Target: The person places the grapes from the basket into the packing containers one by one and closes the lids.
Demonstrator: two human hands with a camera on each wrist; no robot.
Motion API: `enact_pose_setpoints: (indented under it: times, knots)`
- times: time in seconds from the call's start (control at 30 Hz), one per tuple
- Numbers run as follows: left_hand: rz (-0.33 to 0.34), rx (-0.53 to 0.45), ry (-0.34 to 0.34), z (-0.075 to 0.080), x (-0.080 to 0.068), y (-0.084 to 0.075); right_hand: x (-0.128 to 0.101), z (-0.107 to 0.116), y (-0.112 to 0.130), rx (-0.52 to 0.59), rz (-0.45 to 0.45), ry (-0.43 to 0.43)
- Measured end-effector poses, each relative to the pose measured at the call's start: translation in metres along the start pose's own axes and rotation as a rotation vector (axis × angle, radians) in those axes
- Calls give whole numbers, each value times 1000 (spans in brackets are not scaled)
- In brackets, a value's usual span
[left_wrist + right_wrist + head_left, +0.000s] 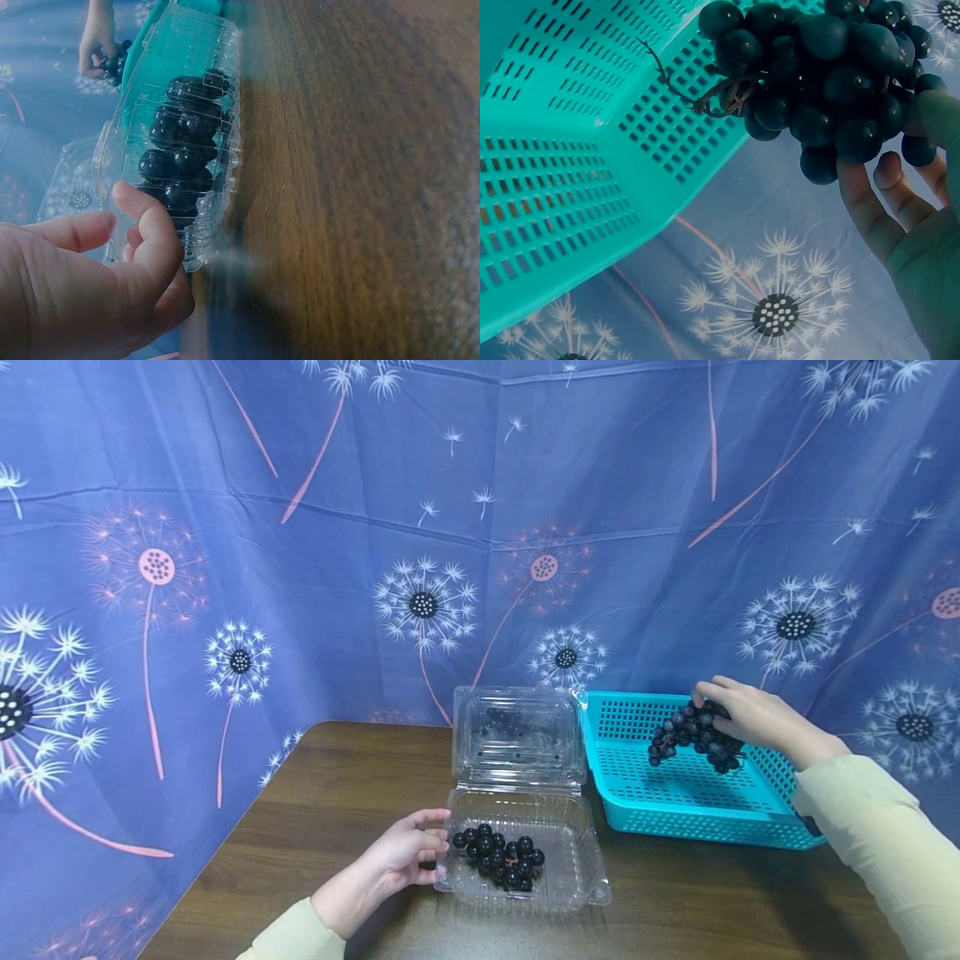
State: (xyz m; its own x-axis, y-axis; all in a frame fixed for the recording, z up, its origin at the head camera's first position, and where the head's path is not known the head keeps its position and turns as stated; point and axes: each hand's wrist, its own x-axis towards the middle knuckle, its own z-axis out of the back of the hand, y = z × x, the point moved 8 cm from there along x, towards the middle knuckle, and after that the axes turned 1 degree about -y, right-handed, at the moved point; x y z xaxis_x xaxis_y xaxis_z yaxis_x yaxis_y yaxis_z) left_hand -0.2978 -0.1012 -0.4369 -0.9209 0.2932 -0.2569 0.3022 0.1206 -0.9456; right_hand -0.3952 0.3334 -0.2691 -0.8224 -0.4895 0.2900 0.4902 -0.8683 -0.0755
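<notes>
left hand (393, 862) rests on the wooden table (315, 793), fingers loosely curled round the left wall of the open clear clamshell box (558, 839), thumb (154, 232) and fingertips touching the plastic. a small grape cluster (498, 858) lies in the box's lower half, just beside those fingertips with the plastic wall between. the hinged lid (517, 735) stands open behind, leaning against the dandelion-print blue cloth (300, 568). teal perforated basket (622, 752) sits touching the box's right side. right hand (750, 714) is over the basket's far right part, fingers curled over a bigger dark grape bunch (693, 735), which hangs below the fingers and looks clear of the basket floor; the stem (705, 94) sticks out on the side away from the palm.
</notes>
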Motion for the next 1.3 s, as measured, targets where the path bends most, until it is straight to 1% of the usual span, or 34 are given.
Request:
enact_pose_setpoints:
  times: [0.3, 0.7, 0.83, 1.1, 1.3]
  knots:
    - [2, -3, 4, 0, 1, 1, 0, 7, 8, 11, 4, -64]
    - [5, 4, 5, 1, 2, -1, 4, 22, 22, -4, -9, -102]
    - [5, 2, 9, 1, 2, -1, 7, 29, 33, -8, 10, -129]
    - [9, -5, 11, 2, 3, 0, 9, 41, 52, -12, 72, -222]
    - [11, -4, 8, 3, 4, 1, 11, 43, 63, -14, 93, -234]
